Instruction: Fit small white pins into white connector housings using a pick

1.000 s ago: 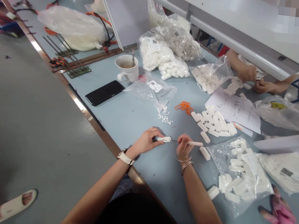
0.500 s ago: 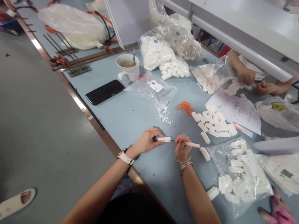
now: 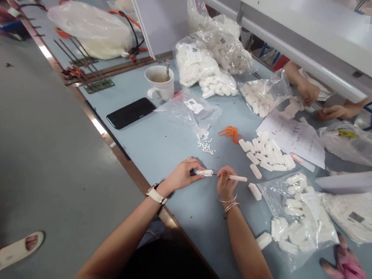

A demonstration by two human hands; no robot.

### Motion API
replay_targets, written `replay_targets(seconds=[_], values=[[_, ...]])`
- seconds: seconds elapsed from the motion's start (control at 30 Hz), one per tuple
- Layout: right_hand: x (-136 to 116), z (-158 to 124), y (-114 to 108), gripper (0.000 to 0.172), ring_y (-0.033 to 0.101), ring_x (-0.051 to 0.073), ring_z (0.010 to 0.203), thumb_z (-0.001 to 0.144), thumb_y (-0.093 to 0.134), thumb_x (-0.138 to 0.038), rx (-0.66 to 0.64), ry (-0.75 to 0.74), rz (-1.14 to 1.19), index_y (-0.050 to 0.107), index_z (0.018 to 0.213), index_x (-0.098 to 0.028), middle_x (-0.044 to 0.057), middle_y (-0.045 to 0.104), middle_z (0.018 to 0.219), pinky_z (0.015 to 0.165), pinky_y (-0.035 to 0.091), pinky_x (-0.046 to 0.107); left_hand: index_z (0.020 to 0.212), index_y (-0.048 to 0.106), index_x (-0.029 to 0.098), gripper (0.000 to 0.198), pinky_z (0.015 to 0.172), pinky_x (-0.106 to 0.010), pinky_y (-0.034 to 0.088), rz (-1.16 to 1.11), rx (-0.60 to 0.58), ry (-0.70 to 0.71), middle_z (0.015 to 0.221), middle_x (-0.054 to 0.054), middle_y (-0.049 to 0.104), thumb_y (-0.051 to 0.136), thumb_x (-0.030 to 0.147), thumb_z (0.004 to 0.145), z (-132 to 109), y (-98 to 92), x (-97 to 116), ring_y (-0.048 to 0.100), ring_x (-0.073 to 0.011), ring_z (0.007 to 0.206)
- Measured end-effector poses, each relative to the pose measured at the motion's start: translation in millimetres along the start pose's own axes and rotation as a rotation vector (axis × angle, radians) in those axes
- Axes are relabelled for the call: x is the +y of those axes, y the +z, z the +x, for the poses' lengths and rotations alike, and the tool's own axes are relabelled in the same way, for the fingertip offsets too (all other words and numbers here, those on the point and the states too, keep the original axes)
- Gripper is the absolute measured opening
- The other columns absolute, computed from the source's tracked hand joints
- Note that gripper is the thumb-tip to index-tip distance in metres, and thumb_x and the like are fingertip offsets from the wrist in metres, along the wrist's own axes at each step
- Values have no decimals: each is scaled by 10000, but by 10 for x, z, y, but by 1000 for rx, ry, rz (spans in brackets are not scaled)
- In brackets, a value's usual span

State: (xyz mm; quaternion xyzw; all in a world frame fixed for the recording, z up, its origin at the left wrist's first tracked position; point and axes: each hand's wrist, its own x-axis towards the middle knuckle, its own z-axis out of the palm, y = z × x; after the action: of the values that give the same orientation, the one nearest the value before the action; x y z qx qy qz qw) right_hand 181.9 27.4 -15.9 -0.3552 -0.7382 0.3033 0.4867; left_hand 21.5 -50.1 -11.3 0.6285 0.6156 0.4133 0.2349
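Observation:
My left hand [image 3: 183,175] is closed on a small white connector housing [image 3: 204,172] with dark holes, held just above the blue table [image 3: 158,145]. My right hand [image 3: 226,183] pinches a thin white-handled tool [image 3: 237,178], and the tool's dark tip points left at the housing. The two hands sit close together near the table's front edge. A little pile of tiny white pins [image 3: 205,145] lies beyond my hands. A heap of white housings [image 3: 267,153] lies to the right of that.
An open clear bag of white housings [image 3: 298,216] lies to the right. A cup [image 3: 159,84], black phone [image 3: 130,113], orange rubber bands [image 3: 230,132], a paper sheet [image 3: 291,136] and more bags [image 3: 208,65] lie farther back. Another person's hands [image 3: 315,103] work opposite. Pink gloves [image 3: 352,277] lie at the right.
My hands and the tool stay almost in place. The tool has slid slightly left toward the housing. The person opposite has shifted their hands a little.

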Motion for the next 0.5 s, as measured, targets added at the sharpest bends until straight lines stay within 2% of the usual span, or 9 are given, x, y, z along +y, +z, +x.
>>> replay_targets(seconds=[0.23, 0.5], values=[[-25, 16, 17, 555, 462, 106, 453, 977, 262, -474, -16, -53, -134, 407, 513, -206, -18, 483, 479, 524, 383, 259, 851, 679, 177, 125, 727, -312, 461, 8, 3, 11, 800, -41, 659, 697, 285, 790, 2, 3, -8, 575, -167, 761], [-61, 47, 33, 548, 443, 103, 463, 993, 252, -430, -52, -149, -288, 416, 524, -200, -18, 480, 479, 515, 318, 247, 844, 677, 180, 149, 700, -296, 461, 11, 13, 29, 787, -41, 653, 679, 323, 804, 8, 15, -18, 572, -161, 745]])
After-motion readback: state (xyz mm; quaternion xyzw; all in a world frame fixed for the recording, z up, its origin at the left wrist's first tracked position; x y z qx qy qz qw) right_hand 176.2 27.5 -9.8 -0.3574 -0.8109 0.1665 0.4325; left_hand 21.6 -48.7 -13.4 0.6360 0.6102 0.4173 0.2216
